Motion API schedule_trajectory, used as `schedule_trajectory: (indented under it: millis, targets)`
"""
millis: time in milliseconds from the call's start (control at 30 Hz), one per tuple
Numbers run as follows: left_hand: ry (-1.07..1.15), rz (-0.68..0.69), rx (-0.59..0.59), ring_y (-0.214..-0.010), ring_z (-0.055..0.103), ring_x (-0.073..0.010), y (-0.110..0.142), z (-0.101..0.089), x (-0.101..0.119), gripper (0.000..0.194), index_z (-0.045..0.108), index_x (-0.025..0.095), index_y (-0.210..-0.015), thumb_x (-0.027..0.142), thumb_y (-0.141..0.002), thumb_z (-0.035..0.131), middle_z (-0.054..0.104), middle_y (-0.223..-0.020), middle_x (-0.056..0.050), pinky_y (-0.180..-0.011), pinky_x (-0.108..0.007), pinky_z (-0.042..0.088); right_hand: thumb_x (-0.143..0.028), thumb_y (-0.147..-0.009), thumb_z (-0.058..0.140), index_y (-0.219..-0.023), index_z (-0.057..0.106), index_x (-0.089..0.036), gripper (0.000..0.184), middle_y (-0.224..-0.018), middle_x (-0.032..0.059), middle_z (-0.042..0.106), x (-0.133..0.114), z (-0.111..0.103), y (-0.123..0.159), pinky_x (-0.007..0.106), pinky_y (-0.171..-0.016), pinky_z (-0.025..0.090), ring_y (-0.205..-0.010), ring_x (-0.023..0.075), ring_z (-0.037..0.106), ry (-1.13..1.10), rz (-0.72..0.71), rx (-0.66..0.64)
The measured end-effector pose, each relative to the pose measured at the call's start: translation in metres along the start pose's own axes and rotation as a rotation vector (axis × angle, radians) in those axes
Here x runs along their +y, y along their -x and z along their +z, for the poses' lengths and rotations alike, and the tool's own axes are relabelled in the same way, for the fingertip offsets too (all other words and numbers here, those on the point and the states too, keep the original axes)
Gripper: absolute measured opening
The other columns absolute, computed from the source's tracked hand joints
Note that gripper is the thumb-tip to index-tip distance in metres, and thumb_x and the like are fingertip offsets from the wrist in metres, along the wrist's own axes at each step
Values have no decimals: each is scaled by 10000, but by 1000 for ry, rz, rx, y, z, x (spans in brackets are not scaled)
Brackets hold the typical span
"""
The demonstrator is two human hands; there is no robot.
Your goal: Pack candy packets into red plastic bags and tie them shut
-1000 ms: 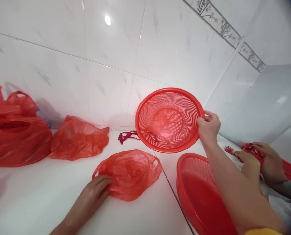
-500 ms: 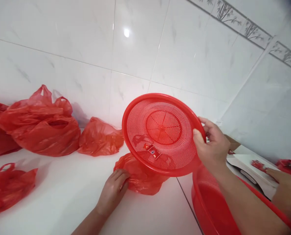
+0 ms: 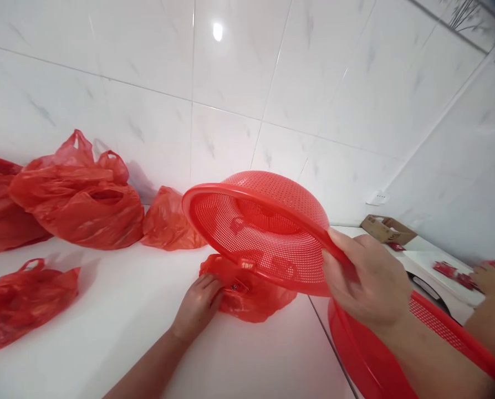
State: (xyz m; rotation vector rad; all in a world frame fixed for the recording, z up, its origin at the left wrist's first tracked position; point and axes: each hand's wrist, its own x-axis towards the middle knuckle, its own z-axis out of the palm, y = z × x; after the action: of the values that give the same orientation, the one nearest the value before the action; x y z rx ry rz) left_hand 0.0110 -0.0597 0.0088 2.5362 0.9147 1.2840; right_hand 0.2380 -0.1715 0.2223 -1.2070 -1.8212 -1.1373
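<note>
Since the earlier frame, the red colander (image 3: 268, 244) has tilted further, turning its mouth downward, and its small contents have shifted to and past the low rim. The worktop (image 3: 126, 321) supports a second colander (image 3: 366, 357) at the right and knotted-looking red bags (image 3: 89, 221) at the left. The tilted colander is held above the worktop, its low rim over the red receiving bag (image 3: 258, 307). The right hand (image 3: 367, 282) grips the colander's right rim; the left hand (image 3: 199, 307) pinches the receiving bag's left edge. One small packet (image 3: 246, 264) lies at the low rim; another packet (image 3: 238, 287) shows over the bag, resting or falling, cannot tell which.

Recommended: keep the low rim within the bag's outline, hold the bag edge open and flat, and increase tilt gradually so that light packets do not scatter.
</note>
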Motion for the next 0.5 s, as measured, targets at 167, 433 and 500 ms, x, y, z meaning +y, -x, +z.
schedule_trajectory:
  millis: [167,433,500]
  targets:
    - [-20,-3,-46,-857,598,-181,1,-2,0,178,607,185,-904,130,-862,443,640,-898,-63,-778,-324,502,-192,-778,549,-1139,544,-331,387,-617,-30,519,14,-7,9,271,-497,421,-514,135,480,80,36,47]
    - [-28,22,-98,-914,606,-186,5,-4,-3,195,585,196,-947,115,-854,433,653,-957,-58,-812,-321,496,-241,-782,542,-1196,576,-189,419,-753,8,568,109,21,5,264,-632,439,-617,122,505,48,550,257]
    - [-36,25,-103,-907,615,-185,6,-4,-5,192,586,205,-946,121,-843,446,659,-958,-48,-809,-314,499,-237,-762,542,-1158,594,-166,406,-670,-22,506,147,30,13,258,-602,409,-572,112,455,35,717,306]
